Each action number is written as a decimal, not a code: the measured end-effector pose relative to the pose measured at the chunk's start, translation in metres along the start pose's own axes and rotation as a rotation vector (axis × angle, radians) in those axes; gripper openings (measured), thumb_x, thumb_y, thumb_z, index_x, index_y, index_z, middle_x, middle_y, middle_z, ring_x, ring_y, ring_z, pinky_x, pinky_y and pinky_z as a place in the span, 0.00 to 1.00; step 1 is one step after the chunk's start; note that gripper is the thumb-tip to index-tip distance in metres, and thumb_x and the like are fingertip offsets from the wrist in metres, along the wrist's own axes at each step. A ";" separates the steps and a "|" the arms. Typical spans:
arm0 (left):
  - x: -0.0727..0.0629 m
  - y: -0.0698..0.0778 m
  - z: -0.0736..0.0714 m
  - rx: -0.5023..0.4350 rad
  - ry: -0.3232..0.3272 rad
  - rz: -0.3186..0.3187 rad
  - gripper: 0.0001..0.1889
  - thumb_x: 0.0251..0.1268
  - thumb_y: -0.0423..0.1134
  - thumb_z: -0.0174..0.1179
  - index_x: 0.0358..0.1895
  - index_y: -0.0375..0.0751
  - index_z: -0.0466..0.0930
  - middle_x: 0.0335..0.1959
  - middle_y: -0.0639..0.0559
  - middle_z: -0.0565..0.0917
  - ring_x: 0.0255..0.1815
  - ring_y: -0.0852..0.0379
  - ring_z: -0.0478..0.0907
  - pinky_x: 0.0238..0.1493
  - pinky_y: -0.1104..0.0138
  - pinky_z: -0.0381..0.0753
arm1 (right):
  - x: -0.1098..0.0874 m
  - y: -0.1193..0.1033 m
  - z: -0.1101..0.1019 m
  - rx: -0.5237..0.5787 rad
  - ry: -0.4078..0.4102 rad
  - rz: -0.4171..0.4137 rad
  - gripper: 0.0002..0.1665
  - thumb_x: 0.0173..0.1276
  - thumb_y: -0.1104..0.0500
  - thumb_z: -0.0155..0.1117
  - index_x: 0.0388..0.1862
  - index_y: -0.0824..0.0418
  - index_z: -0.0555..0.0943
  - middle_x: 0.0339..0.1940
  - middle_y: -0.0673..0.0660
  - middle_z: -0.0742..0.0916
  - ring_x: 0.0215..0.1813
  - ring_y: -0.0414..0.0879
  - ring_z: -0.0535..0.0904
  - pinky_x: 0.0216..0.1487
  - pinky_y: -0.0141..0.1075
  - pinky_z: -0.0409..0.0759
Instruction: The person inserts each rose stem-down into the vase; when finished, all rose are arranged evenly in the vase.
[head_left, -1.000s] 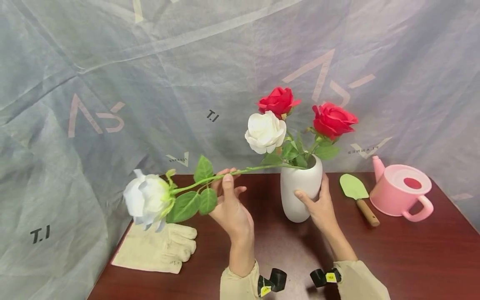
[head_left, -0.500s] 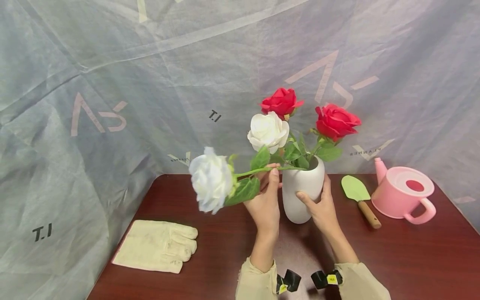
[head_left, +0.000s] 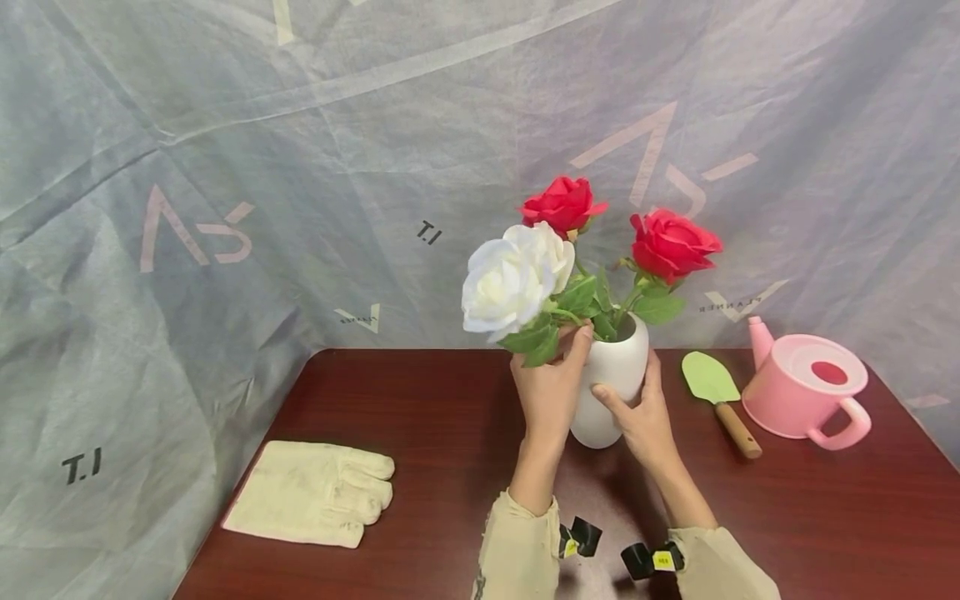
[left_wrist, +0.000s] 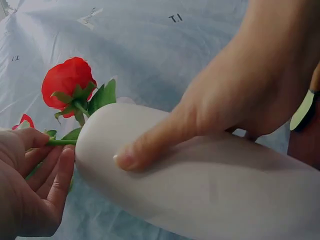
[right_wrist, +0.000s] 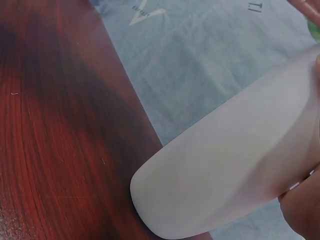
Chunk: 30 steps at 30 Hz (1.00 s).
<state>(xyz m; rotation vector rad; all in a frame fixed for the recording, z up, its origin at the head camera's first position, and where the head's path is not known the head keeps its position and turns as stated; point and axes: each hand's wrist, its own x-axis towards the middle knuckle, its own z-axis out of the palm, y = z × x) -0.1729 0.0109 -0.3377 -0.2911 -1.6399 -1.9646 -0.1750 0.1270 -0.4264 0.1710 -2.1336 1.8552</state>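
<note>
My left hand pinches the green stem of a white rose right at the vase mouth. The stem's lower end is hidden inside the white vase. My right hand grips the vase from its right side, the thumb lying across the front. Behind the held rose, partly covered by it, is a second white rose. Two red roses stand in the vase: one at the back and one leaning right. In the right wrist view the vase base is close to the tabletop.
A pale work glove lies at the table's left. Right of the vase are a trowel with a green blade and wooden handle, and a pink watering can. A grey sheet hangs behind the dark red table.
My left hand has moved right to the vase mouth. The white rose has swung from nearly level at the left to upright beside the other white rose. My right hand has stayed on the vase.
</note>
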 end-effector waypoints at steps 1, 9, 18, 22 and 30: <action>0.002 0.003 0.000 0.023 -0.006 -0.012 0.06 0.55 0.25 0.62 0.37 0.29 0.83 0.31 0.41 0.85 0.30 0.52 0.84 0.29 0.66 0.82 | 0.000 0.000 0.000 -0.003 0.000 0.002 0.51 0.61 0.69 0.63 0.75 0.58 0.43 0.61 0.62 0.67 0.52 0.44 0.66 0.48 0.35 0.66; 0.023 -0.028 -0.008 0.185 -0.056 -0.021 0.05 0.51 0.34 0.68 0.30 0.37 0.85 0.27 0.52 0.84 0.30 0.62 0.78 0.32 0.69 0.79 | 0.003 -0.001 0.002 -0.021 -0.009 0.004 0.51 0.62 0.67 0.64 0.74 0.59 0.43 0.63 0.63 0.66 0.54 0.45 0.66 0.50 0.36 0.65; 0.013 -0.039 -0.010 -0.107 -0.058 -0.205 0.14 0.47 0.30 0.69 0.40 0.37 0.79 0.30 0.53 0.80 0.32 0.60 0.77 0.36 0.65 0.79 | 0.002 -0.001 0.001 -0.011 -0.002 0.006 0.51 0.62 0.67 0.64 0.74 0.58 0.43 0.62 0.63 0.67 0.53 0.45 0.66 0.49 0.35 0.66; 0.001 -0.041 -0.022 -0.113 -0.139 -0.323 0.17 0.48 0.29 0.69 0.42 0.38 0.75 0.26 0.55 0.75 0.24 0.61 0.72 0.25 0.70 0.72 | 0.000 -0.001 0.000 -0.017 0.004 0.014 0.50 0.63 0.67 0.63 0.74 0.58 0.43 0.62 0.63 0.67 0.54 0.45 0.66 0.50 0.34 0.66; -0.040 -0.063 -0.067 -0.021 -0.201 -0.475 0.27 0.50 0.29 0.68 0.56 0.38 0.69 0.39 0.44 0.77 0.31 0.56 0.74 0.26 0.70 0.75 | 0.003 0.016 -0.002 -0.004 0.009 0.015 0.51 0.61 0.66 0.65 0.75 0.53 0.45 0.62 0.60 0.68 0.54 0.45 0.66 0.50 0.35 0.66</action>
